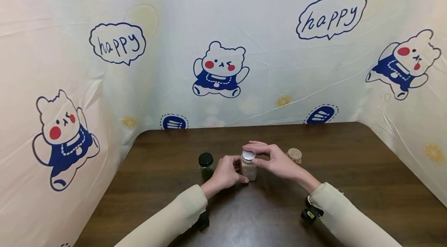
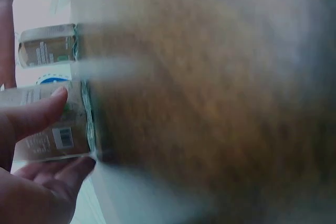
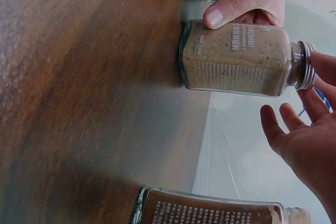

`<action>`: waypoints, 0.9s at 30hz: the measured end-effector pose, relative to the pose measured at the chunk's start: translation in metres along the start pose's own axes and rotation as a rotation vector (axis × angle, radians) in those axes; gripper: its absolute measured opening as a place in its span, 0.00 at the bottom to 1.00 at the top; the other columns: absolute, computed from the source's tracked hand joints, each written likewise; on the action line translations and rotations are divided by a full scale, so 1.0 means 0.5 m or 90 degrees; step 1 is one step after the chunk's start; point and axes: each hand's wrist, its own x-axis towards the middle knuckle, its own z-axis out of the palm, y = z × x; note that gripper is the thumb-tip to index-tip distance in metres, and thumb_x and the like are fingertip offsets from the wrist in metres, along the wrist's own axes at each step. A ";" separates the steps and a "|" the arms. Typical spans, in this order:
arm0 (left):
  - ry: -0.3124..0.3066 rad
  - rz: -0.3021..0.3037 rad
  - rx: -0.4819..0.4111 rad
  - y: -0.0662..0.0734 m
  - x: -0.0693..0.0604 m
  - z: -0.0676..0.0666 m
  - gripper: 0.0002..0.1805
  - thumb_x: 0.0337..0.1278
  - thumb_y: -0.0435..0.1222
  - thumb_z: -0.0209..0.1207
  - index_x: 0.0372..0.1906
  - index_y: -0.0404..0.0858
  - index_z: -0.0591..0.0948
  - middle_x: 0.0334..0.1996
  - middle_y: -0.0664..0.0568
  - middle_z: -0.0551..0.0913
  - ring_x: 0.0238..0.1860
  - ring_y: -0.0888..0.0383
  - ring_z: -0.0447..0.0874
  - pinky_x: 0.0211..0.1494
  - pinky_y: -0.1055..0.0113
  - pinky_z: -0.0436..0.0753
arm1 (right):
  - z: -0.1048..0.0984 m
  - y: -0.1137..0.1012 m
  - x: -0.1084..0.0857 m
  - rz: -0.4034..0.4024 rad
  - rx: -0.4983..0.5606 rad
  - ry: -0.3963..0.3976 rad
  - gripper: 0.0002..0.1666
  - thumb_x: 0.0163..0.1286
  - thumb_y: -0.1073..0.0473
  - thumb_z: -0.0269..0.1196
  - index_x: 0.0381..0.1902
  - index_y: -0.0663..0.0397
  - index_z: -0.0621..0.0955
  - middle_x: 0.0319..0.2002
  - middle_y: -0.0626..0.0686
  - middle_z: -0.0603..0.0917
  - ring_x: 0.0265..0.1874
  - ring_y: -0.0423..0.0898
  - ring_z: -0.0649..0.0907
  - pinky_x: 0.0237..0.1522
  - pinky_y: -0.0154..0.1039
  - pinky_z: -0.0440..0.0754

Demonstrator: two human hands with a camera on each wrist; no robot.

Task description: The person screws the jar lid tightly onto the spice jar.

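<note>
A square glass spice jar [image 1: 249, 171] filled with beige powder stands upright on the table. My left hand [image 1: 225, 171] grips its body from the left; in the right wrist view the thumb lies along the printed glass. My right hand [image 1: 276, 161] holds the silver screw lid [image 1: 248, 155] at the jar's top between thumb and fingers. Seen from the right wrist, the lid [image 3: 307, 65] sits on the jar's neck, and some fingers [image 3: 271, 127] of that hand are off it. Printed text and a barcode show on the jar [image 2: 73, 129] in the left wrist view.
Just left of my left hand stands a black-capped jar [image 1: 206, 165] with green contents. Behind my right hand is a jar with a pale, speckled top [image 1: 295, 154], partly hidden. The brown table [image 1: 167, 142] meets a printed curtain [image 1: 272, 95] at the back.
</note>
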 end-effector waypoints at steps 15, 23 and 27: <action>-0.002 0.009 -0.038 -0.006 0.000 0.002 0.34 0.44 0.23 0.81 0.62 0.34 0.84 0.55 0.46 0.87 0.59 0.49 0.86 0.61 0.56 0.85 | 0.001 0.005 -0.001 -0.007 -0.012 0.010 0.25 0.75 0.67 0.67 0.68 0.56 0.82 0.68 0.54 0.81 0.78 0.58 0.65 0.75 0.56 0.65; -0.004 0.008 -0.038 -0.009 0.001 0.002 0.33 0.43 0.24 0.81 0.60 0.35 0.85 0.53 0.47 0.89 0.57 0.50 0.87 0.60 0.56 0.85 | 0.005 0.005 -0.003 -0.004 -0.042 0.036 0.24 0.73 0.66 0.69 0.66 0.57 0.84 0.69 0.54 0.79 0.75 0.56 0.69 0.71 0.41 0.71; -0.004 0.004 -0.035 -0.009 0.003 0.001 0.33 0.43 0.24 0.81 0.60 0.35 0.85 0.53 0.47 0.88 0.57 0.50 0.87 0.59 0.57 0.86 | 0.008 0.002 -0.003 -0.011 -0.068 0.051 0.24 0.72 0.67 0.70 0.65 0.59 0.84 0.69 0.55 0.80 0.74 0.56 0.71 0.71 0.47 0.73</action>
